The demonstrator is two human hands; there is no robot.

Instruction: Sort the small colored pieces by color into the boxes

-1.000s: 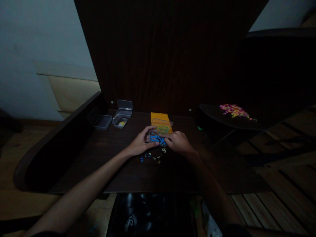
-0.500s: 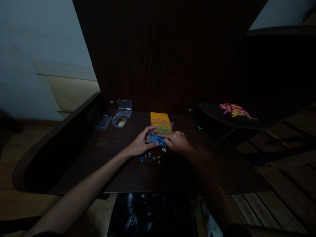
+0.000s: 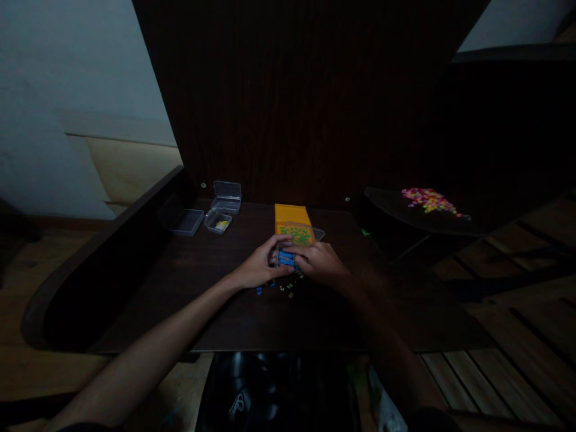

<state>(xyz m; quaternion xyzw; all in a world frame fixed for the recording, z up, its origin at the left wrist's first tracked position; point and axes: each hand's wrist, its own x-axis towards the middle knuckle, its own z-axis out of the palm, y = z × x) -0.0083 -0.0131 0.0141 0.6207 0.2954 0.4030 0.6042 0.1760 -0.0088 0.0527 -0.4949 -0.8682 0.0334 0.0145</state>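
Note:
On the dark wooden table [image 3: 225, 312], my left hand [image 3: 260, 270] and my right hand [image 3: 320, 263] close from both sides on a small clear plastic box of blue pieces [image 3: 285, 258]. The fingers of both hands wrap over its lid. Just behind it stands another clear box with green pieces [image 3: 297, 233], in front of an orange box [image 3: 291, 213]. A few loose blue and yellow pieces [image 3: 281, 289] lie on the table below my hands.
At the back left stand an open clear box with yellow pieces [image 3: 218, 222], a clear lid [image 3: 227, 195] and an empty clear tray [image 3: 188, 221]. A heap of pink and yellow pieces [image 3: 427, 201] lies on a dark surface at the right. A dark wooden panel rises behind.
Both hands have drawn closer together over the blue-piece box, covering more of it. The green-piece box behind now shows more fully.

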